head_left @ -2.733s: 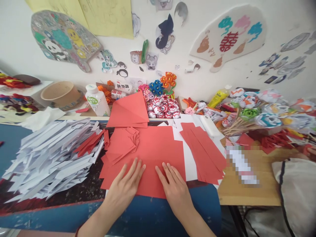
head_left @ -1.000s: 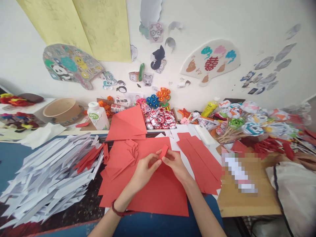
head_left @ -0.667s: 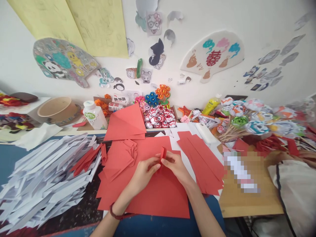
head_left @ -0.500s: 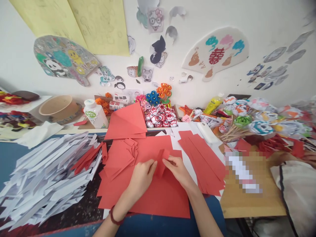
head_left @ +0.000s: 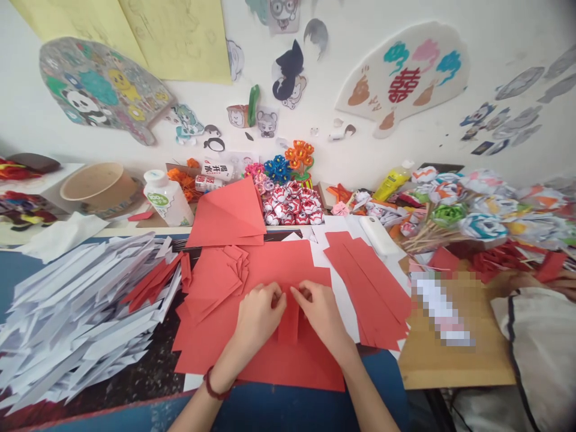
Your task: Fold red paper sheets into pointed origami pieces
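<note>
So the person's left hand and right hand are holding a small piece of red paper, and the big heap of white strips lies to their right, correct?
Not quite: the head view shows the heap of white strips to their left. The left hand and right hand are holding a small piece of red paper.

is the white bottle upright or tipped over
Upright: the white bottle stands behind the heap of white paper strips, its cap at the top.

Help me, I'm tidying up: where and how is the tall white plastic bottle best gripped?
I'd grip the bottle around its body just below the white cap, coming from above: it stands upright, and flat red paper sheets crowd its right side.
</note>
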Demonstrator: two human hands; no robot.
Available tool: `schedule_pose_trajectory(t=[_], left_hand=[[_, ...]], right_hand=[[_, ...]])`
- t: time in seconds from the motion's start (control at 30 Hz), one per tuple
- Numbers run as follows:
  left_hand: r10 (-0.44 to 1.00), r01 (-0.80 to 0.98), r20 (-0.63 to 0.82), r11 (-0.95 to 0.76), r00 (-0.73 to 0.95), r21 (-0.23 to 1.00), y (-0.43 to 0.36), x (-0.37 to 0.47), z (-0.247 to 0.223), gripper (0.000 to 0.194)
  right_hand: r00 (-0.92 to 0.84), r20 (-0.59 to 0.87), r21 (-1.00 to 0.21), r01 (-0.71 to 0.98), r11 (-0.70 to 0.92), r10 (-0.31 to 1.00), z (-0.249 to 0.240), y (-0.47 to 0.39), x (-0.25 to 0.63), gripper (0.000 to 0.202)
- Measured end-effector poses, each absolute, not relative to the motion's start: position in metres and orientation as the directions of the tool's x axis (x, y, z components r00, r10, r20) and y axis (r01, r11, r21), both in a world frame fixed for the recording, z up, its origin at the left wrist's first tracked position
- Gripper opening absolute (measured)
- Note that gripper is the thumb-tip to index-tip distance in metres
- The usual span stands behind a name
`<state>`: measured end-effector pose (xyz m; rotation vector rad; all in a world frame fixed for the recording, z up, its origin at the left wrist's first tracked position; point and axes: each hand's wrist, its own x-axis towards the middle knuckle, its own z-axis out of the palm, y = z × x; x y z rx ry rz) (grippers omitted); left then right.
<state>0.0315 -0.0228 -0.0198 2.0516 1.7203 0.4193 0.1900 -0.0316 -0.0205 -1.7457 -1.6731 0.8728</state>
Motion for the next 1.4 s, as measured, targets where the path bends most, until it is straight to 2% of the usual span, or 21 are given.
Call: schedule_pose_trajectory(t=[0.07,0.17,0.33,0.5,0.63,0.87,1.0,1.17,1.4], left_hand=[[0.981,0.88,-0.025,-0.16,0.191,0.448,-0.024,0.034,-0.019,0.018],[0.981,0.902,0.023,-0.187,0.194,0.39,-0.024,0.038,-0.02,0.021],[0.982,0.907,0.09,-0.188,0.166,0.377,-0.023,0.042,-0.023,0.022],[0.969,0.88,0.18,-0.233,0.172,0.413,-0.024,0.043,-0.03,0.016],[0.948,0.854,0.257,-0.287,0.187,0.434,-0.027,0.041,-0.037,0.012],[0.882,0.851,0.366,-0.418,0.297,0.317,-0.032,0.036,-0.042,0.024],[0.843,0.837,0.397,-0.482,0.363,0.259,-0.032,0.032,-0.042,0.024],[0.851,0.807,0.351,-0.5,0.39,0.314,-0.033,0.026,-0.041,0.025],[0.854,0.803,0.33,-0.502,0.402,0.321,-0.032,0.022,-0.045,0.026]], right_hand=[[0.067,-0.016,-0.717,0.694,-0.058,0.998,-0.025,-0.032,0.186,0.023],[0.06,-0.003,-0.662,0.748,-0.047,0.998,-0.03,-0.033,0.183,0.023],[0.09,0.035,-0.553,0.831,-0.056,0.995,-0.031,-0.038,0.181,0.027],[0.165,0.118,-0.533,0.843,-0.078,0.979,-0.036,-0.044,0.174,0.024],[0.172,0.247,-0.531,0.847,-0.016,0.954,-0.042,-0.05,0.171,0.023],[0.099,0.427,-0.467,0.875,0.125,0.899,-0.051,-0.053,0.173,0.028],[0.045,0.439,-0.51,0.835,0.208,0.897,-0.051,-0.053,0.175,0.026],[0.007,0.416,-0.588,0.765,0.263,0.909,-0.052,-0.056,0.178,0.03],[0.07,0.368,-0.607,0.773,0.183,0.927,-0.059,-0.059,0.181,0.029]])
